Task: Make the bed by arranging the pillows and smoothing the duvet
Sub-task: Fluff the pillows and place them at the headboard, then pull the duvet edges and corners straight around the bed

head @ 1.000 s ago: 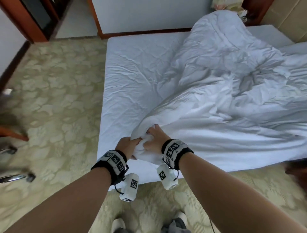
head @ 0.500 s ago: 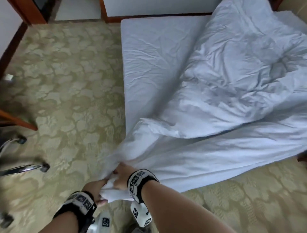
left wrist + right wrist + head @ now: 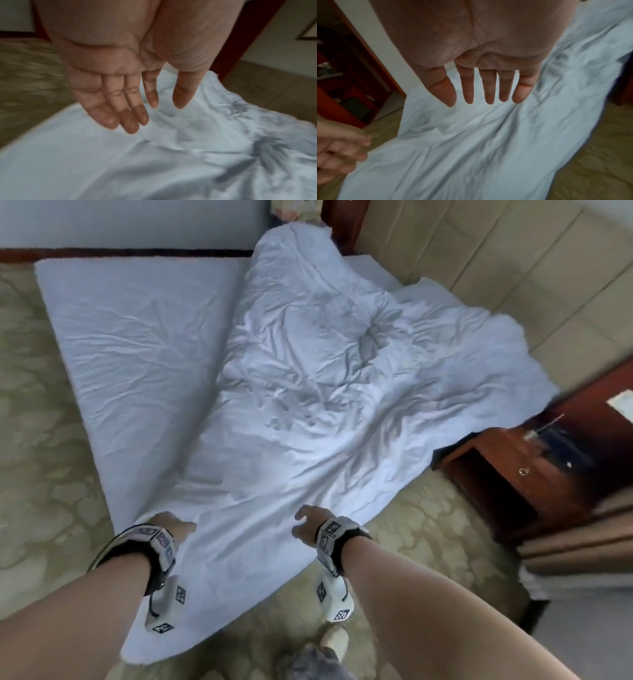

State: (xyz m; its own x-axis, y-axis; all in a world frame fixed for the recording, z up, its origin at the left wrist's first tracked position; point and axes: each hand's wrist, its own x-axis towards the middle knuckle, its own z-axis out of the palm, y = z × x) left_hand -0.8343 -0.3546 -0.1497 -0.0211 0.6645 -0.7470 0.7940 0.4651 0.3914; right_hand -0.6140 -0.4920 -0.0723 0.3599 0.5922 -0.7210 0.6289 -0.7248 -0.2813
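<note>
A crumpled white duvet (image 3: pixel 325 392) lies slantwise over the bed, its near corner hanging off the mattress onto the carpet by my feet. The left part of the mattress sheet (image 3: pixel 137 330) lies uncovered. My left hand (image 3: pixel 174 525) hovers over the duvet's near left edge, fingers (image 3: pixel 126 108) straight and empty. My right hand (image 3: pixel 305 523) hovers over the near right edge, fingers (image 3: pixel 488 89) spread and empty. No pillow shows clearly; the duvet bulges at the head end.
A padded beige headboard (image 3: pixel 479 268) runs along the right. A dark wooden nightstand (image 3: pixel 520 474) stands just right of the bed. Patterned green carpet (image 3: pixel 41 474) surrounds the bed. A wooden doorframe (image 3: pixel 368 54) stands beyond the bed's far side.
Both hands gripped the duvet's corner and pulled it toward me off the bed; they have let go, moved apart, and now hover open above it. The duvet lies flatter.
</note>
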